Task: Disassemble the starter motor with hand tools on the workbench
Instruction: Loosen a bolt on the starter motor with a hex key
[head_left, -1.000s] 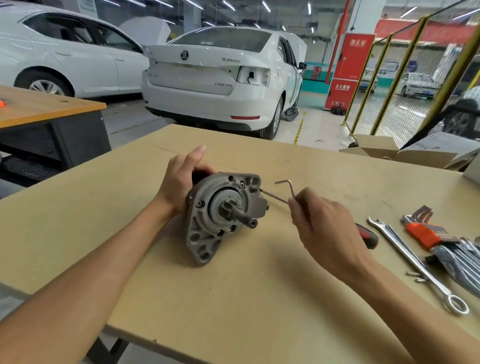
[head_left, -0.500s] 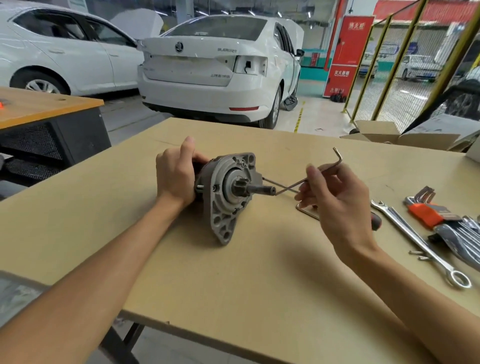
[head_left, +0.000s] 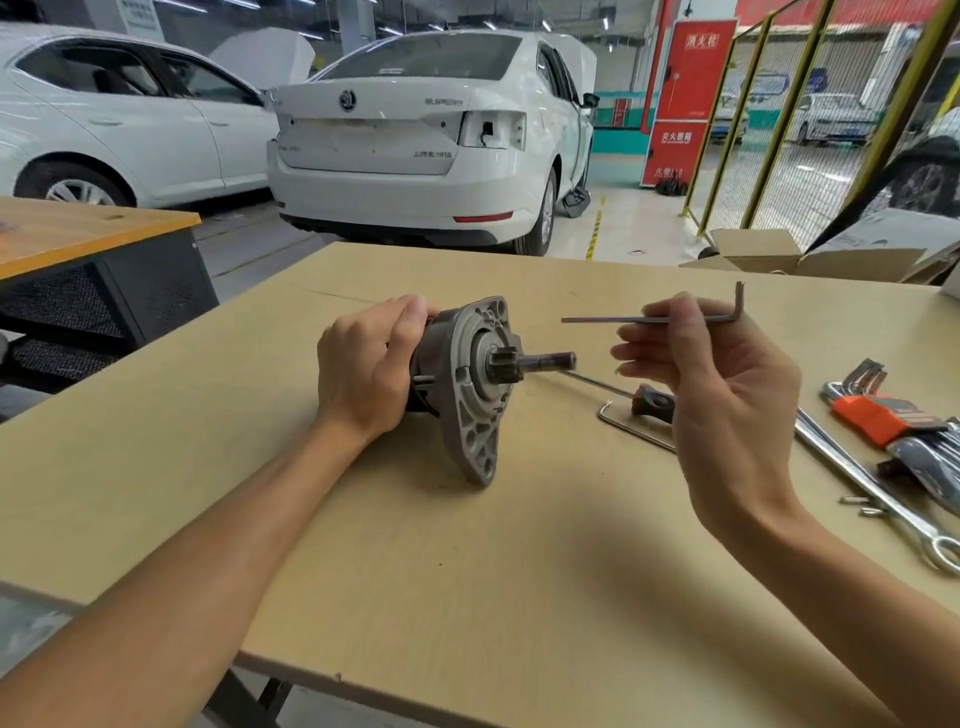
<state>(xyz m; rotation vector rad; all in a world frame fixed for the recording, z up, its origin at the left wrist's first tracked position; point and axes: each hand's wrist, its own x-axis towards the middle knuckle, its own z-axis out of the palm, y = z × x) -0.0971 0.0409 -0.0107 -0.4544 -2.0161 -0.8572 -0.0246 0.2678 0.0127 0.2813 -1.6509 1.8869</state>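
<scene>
The grey starter motor (head_left: 475, 384) lies on its side on the workbench (head_left: 467, 571), its pinion shaft pointing right. My left hand (head_left: 366, 366) grips the motor body from behind the flange. My right hand (head_left: 722, 395) is raised to the right of the shaft and pinches an L-shaped hex key (head_left: 613, 319) held level, long arm pointing left toward the motor, short arm up. The key's tip hangs in the air, apart from the motor.
A screwdriver (head_left: 649, 400) and another hex key (head_left: 631, 423) lie on the bench under my right hand. At the right lie a long combination wrench (head_left: 883, 499), an orange hex key holder (head_left: 872, 415) and two small screws (head_left: 862, 506). Cardboard boxes (head_left: 779, 254) sit at the far right edge.
My left hand turned the motor so its shaft points right. My right hand lifted the hex key away from the motor and levelled it higher up.
</scene>
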